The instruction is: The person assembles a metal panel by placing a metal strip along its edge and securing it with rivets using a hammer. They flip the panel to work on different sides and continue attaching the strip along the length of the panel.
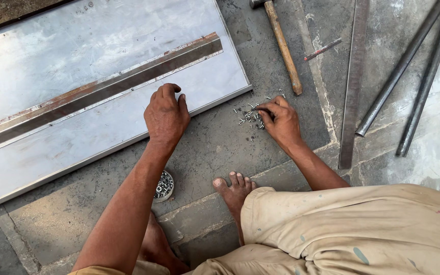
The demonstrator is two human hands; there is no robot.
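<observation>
The metal sheet (103, 76) is steadied on the floor (215, 147) by the curled, empty left hand (166, 116) at its edge, while small screws (249, 117) scattered beside it are pinched by the right hand (281, 122).

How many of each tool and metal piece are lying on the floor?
Hammer: 1
Round rods: 2
Flat bar: 1
Metal sheet: 1
Tin of screws: 1
Pile of loose screws, too small to count: 1
Total: 7

The right hand picks at the pile; the left hand rests on the sheet's edge.
</observation>
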